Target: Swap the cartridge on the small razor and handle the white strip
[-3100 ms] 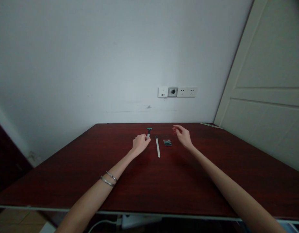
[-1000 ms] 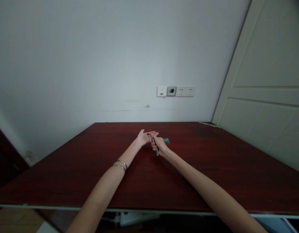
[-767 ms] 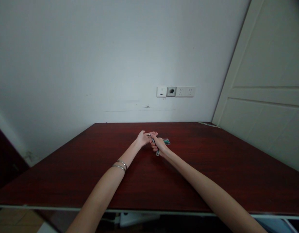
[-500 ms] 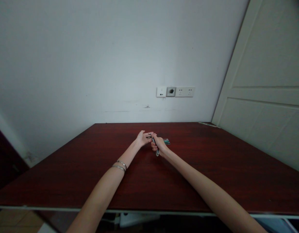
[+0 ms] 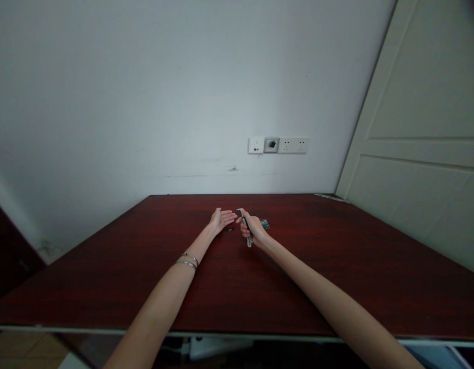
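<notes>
On the far half of the dark red bench, the right hand is curled firmly around a slim black-and-pale handle, whose pale end points to the near side. To its left, the left hand is released, its fingers extended rightward. A small dark piece shows just on the near side of those fingers; whether it touches the bench, I cannot tell. Right of the right hand lies a flat green-and-clear pack, partly hidden.
</notes>
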Demonstrator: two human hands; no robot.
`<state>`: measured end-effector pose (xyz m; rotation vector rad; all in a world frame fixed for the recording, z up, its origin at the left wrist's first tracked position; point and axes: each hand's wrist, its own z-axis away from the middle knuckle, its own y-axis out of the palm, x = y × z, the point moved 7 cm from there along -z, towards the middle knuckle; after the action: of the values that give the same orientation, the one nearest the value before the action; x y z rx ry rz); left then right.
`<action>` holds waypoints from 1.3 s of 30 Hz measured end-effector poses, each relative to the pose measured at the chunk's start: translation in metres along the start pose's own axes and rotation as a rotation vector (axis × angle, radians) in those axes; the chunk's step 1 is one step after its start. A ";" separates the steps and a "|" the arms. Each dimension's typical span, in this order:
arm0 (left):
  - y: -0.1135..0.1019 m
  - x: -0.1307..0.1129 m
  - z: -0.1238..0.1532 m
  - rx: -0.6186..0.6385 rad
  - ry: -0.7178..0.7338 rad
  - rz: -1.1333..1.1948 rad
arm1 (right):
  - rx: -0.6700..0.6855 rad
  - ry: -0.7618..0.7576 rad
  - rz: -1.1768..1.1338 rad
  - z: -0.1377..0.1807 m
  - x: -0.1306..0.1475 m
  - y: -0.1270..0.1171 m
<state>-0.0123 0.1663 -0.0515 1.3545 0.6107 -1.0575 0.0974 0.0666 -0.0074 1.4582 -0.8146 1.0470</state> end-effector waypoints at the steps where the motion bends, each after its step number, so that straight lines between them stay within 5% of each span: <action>1: 0.000 0.000 0.000 0.002 0.006 -0.001 | 0.003 -0.005 0.000 -0.001 0.000 0.000; 16: 0.010 -0.040 0.025 -0.186 0.279 -0.217 | 0.001 -0.074 0.007 -0.012 0.014 -0.012; 25: 0.045 -0.043 0.045 0.081 0.391 -0.545 | -0.199 -0.474 0.247 -0.019 0.054 -0.041; 32: 0.076 -0.030 0.065 0.406 0.481 -0.503 | -0.333 -0.701 0.586 -0.010 0.062 -0.044; 39: 0.084 -0.021 0.061 0.438 0.520 -0.552 | -0.328 -0.736 0.692 -0.003 0.060 -0.035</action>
<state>0.0390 0.1033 0.0171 1.9323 1.2407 -1.3327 0.1514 0.0789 0.0349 1.2889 -2.0210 0.7771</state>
